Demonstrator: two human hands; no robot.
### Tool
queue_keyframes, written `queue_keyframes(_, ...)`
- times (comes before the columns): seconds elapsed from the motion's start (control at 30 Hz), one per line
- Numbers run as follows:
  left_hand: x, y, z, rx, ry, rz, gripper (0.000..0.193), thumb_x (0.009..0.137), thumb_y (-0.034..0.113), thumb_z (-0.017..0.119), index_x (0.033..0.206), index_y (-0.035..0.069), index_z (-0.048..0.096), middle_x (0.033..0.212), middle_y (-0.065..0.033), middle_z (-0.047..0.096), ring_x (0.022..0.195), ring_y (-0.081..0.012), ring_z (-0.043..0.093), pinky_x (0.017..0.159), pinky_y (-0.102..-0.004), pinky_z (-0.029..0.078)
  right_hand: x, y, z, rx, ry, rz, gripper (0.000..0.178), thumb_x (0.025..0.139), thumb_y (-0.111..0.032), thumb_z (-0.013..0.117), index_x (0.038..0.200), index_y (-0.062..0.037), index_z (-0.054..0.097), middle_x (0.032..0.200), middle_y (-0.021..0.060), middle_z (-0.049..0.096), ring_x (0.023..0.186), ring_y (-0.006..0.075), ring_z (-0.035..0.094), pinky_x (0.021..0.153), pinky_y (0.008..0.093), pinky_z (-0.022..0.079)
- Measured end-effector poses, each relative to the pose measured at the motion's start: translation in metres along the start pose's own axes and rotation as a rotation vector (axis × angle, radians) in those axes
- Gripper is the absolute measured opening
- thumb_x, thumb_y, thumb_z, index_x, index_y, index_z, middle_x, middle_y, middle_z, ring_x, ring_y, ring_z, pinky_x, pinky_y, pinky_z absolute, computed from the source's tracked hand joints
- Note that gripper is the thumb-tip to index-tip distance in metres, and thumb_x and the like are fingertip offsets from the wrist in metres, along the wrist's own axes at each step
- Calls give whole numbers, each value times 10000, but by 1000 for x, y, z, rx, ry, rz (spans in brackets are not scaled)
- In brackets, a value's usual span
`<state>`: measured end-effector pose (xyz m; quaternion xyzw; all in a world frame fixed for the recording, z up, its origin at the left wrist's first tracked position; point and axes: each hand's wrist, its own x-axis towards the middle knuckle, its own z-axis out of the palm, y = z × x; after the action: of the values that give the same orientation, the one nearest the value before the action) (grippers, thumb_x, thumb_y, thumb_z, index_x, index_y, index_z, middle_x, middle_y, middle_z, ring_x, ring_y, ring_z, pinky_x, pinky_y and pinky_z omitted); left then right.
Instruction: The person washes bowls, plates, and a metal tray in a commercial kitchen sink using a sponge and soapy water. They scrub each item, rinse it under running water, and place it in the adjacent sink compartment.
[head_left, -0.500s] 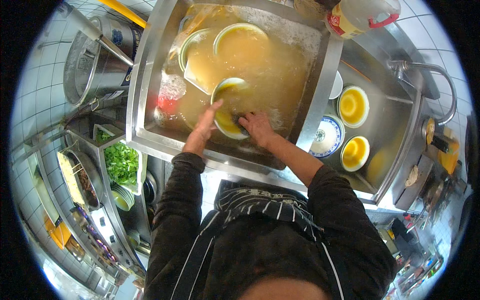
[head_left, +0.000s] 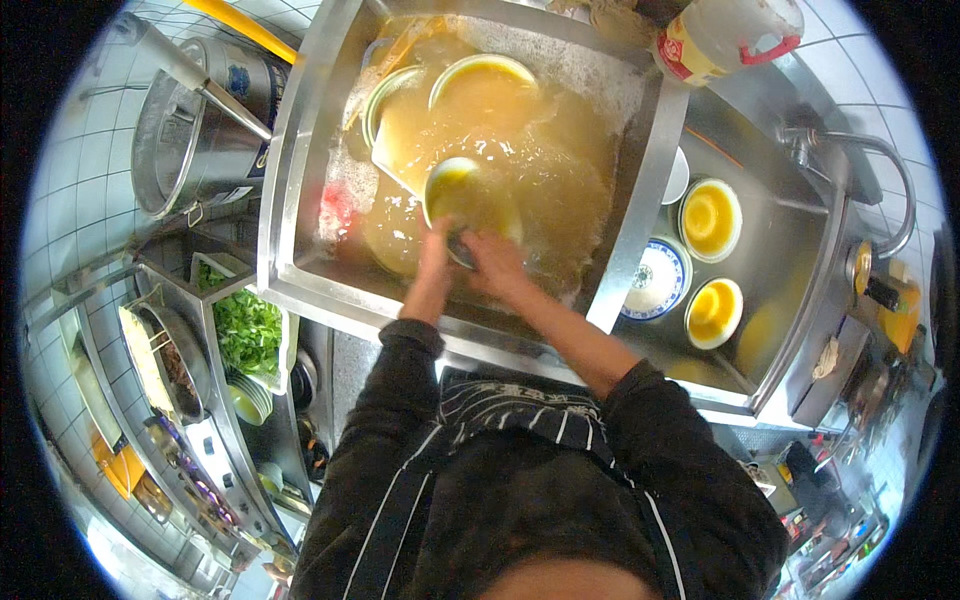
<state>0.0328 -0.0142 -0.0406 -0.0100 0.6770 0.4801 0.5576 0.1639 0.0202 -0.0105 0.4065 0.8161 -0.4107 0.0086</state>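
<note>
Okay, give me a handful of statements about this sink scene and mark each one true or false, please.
1. Both hands, left hand and right hand, are on a bowl in the left sink basin. True.
2. The water in that basin is clear. False: it is murky, yellow-brown and foamy.
3. The right basin holds a blue-patterned dish and two yellow bowls. True.
4. A tray of leafy greens sits on the person's right. False: it is on the left, below the sink.
5. A large metal pot stands left of the sink. True.
</note>
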Motion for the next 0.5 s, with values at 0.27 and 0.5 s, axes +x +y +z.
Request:
queue_keyframes(0.27, 11, 31, -23, 120, -239, -174, 478, 855, 411, 546, 1154, 39, 523, 1005, -83, 623, 799, -196, 615, 693, -345, 510, -17, 26, -20, -327, 29, -206, 493, 603, -145, 723, 1058, -150, 531, 1118, 112, 563, 1100, 340, 504, 859, 431, 435)
queue_keyframes(0.5, -6, 27, 15, 78, -149, -135, 518, 821, 514, 546, 1159, 122, 532, 1026, -80, 617, 908, -195, 609, 784, -398, 508, 3, -8, -9, 358, 193, -49, 478, 618, -211, 770, 1047, -134, 574, 1075, 144, 570, 1021, 346, 546, 837, 462, 451)
